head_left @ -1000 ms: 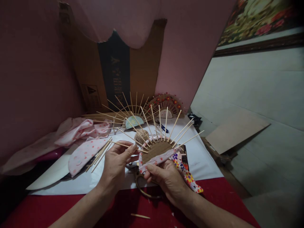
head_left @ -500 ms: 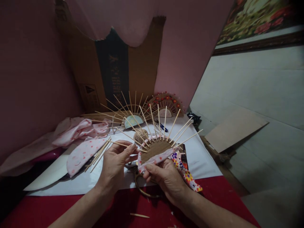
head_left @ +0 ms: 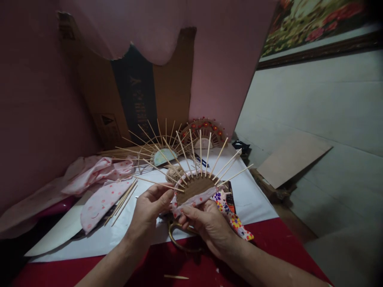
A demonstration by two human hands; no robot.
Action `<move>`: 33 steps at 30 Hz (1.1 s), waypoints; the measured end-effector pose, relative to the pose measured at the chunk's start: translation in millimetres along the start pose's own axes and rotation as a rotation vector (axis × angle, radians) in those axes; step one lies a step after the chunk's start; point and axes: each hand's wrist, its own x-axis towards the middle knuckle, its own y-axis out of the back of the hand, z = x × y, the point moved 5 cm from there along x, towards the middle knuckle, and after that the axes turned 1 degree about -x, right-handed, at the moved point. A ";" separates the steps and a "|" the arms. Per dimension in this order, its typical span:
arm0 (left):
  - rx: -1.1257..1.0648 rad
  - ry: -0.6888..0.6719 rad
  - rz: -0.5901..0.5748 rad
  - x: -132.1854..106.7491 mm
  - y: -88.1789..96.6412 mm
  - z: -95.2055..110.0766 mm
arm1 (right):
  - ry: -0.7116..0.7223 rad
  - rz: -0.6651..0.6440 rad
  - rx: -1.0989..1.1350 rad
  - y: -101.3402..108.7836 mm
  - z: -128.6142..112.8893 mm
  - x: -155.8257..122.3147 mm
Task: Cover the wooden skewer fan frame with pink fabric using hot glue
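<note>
Your right grip (head_left: 209, 221) is closed on the cardboard half-disc (head_left: 194, 190), thumb in front and fingers behind, pinching the pink dotted fabric strip (head_left: 196, 201) along its lower edge. The half-disc sits between your two grips, tilted, its curved rim facing away from you and a fan of thin sticks (head_left: 201, 155) spreading outward from it.

Your left grip (head_left: 152, 205) is narrow, thumb and fingers nearly together at the half-disc's left edge, right by the leftmost stick (head_left: 149, 181); you cannot tell from here whether it clasps that stick or the fabric.

Just under your grips, a dark handle loop (head_left: 172, 240) lies partly hidden on the surface (head_left: 257, 203). Close to the right of your right grip is a strip of flowered fabric (head_left: 235, 219). Left of your left grip lie a bundle of loose sticks (head_left: 123, 202) and, past it, a dotted half-round piece (head_left: 98, 205). Beyond the grips stand a ball of twine (head_left: 174, 174), a stick frame with a pale green half-round (head_left: 164, 157) and a brown arch with red flowers (head_left: 206, 124). Nearer you than both grips is one short stick (head_left: 176, 276).
</note>
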 end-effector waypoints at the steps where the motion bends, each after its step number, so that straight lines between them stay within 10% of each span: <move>1: 0.010 0.005 -0.018 -0.2 -1.7 -2.1 | 0.005 -0.001 0.007 -0.2 -0.8 0.2; 14: 0.021 0.072 -0.150 -7.5 -14.1 -10.5 | -0.009 0.016 0.029 6.3 -1.1 1.8; 33: 0.055 -0.105 0.097 0.5 5.0 10.7 | -0.033 0.013 -0.022 6.2 1.3 0.8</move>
